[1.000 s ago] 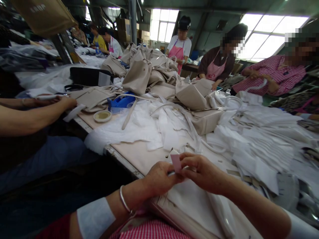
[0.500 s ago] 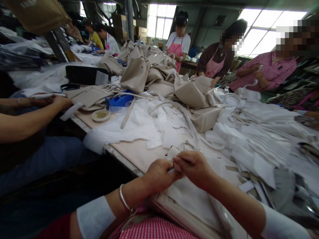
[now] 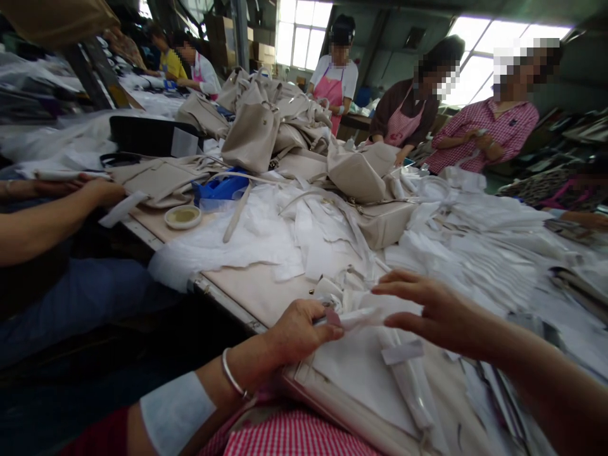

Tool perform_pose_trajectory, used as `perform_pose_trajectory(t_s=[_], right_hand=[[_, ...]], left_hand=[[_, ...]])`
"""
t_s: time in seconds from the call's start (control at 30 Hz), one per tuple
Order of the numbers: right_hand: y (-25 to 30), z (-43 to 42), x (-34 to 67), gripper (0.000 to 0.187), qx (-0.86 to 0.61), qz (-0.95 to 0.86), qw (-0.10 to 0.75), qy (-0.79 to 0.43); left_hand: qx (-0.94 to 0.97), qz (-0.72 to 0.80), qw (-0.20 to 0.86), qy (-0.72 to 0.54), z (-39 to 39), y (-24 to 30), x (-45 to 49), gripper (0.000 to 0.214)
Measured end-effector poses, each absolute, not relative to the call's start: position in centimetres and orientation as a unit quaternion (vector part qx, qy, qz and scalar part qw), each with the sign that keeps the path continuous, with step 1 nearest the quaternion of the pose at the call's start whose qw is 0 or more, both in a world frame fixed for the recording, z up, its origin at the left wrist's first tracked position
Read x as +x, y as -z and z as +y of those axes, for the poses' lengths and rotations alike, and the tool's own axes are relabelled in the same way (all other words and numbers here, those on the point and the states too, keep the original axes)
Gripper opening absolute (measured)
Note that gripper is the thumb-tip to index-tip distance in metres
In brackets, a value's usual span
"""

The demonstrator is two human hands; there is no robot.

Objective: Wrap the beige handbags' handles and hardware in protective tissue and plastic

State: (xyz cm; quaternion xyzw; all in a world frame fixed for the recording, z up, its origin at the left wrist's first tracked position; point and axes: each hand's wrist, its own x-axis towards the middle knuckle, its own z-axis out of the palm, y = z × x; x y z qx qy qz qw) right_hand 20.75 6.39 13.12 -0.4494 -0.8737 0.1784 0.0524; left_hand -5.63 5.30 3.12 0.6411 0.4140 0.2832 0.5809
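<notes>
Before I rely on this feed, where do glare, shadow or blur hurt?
Head view: the windows are blown out to white; below the table edge, shadow hides most detail; the right hand looks soft, perhaps from motion; the pink piece at the left hand shows no fine detail.

Round white-rimmed disc (image 3: 183,217), shiny blue plastic object (image 3: 221,190) just beside — long black box (image 3: 142,135) behind, brown cardboard cartons (image 3: 220,41), bright paned window (image 3: 304,37)

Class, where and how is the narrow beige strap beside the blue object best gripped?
Probably pinch the narrow beige strap across its width near the lower end, coming from the near side. That end lies uncovered on top of the white wrapping, pointing nearer, while the upper part runs beside the blue object.
</notes>
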Motion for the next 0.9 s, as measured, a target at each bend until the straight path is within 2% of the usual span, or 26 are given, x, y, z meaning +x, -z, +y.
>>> perform_pose_trajectory(t_s=[0.07,0.1,0.2,0.23,0.4,0.63,0.73,0.83,0.9], right_hand=[[-13.1,6.8,16.5,0.049,-0.403,-0.890,0.058,-0.205],[-13.0,7.0,14.7,0.045,-0.389,-0.895,0.047,-0.213],[-12.2,7.7,12.0,0.014,-0.359,-0.901,0.005,-0.244],[-11.8,8.0,11.8,0.011,-0.353,-0.899,-0.004,-0.259],[-11.0,8.5,12.0,0.026,-0.353,-0.884,-0.007,-0.307],[-9.1,8.4,11.6,0.022,-0.361,-0.880,0.021,-0.307],[-8.9,8.3,12.2,0.019,-0.381,-0.876,0.071,-0.286],[-10.5,7.7,14.1,0.021,-0.441,-0.854,0.191,-0.202],[-12.1,6.7,15.8,0.027,-0.500,-0.827,0.210,-0.146]], left_hand=[[0.650,0.398,0.576,-0.296,5.2,-3.2,-5.7,0.013],[0.657,0.390,0.571,-0.301,5.2,-3.2,-5.7,0.013],[0.670,0.373,0.565,-0.304,5.1,-3.0,-6.1,0.016],[0.672,0.367,0.570,-0.299,5.1,-2.8,-6.2,0.015],[0.694,0.358,0.569,-0.258,5.6,-2.6,-6.5,0.021],[0.727,0.328,0.558,-0.227,6.1,-2.8,-6.7,0.024],[0.718,0.332,0.564,-0.236,6.2,-2.4,-6.7,0.020],[0.685,0.366,0.584,-0.236,6.2,-2.1,-6.5,0.020],[0.651,0.385,0.612,-0.232,6.2,-2.0,-6.5,0.021]])
